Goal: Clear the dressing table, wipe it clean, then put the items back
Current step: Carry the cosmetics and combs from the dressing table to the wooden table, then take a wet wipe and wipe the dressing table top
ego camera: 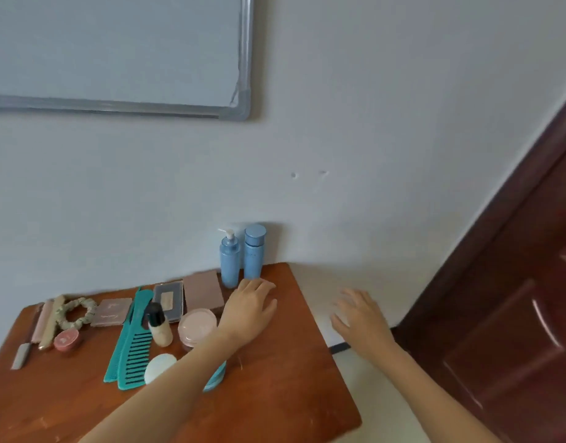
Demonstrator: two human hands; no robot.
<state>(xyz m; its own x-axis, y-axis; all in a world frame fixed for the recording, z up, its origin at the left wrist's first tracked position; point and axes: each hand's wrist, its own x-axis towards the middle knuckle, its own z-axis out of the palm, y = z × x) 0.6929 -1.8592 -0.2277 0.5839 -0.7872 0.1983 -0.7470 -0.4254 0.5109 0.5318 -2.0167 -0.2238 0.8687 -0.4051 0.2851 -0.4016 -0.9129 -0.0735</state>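
The wooden dressing table (284, 378) carries toiletries along its back and left. Two blue bottles stand against the wall: a pump bottle (229, 260) and a capped bottle (254, 252). My left hand (251, 306) hovers open just in front of them, holding nothing. My right hand (359, 318) is open and empty beyond the table's right edge, over the floor. Two teal combs (131, 343), a small foundation bottle (158, 326), a round pink compact (197, 324), flat palettes (203, 290) and a scrunchie (77, 311) lie to the left.
A dark red door (511, 314) stands at the right. A framed whiteboard (122, 52) hangs on the pale wall above. A small red jar (66, 340), slim tubes (43, 321) and a white pad (158, 367) sit on the table's left part. A teal object is partly hidden under my left forearm.
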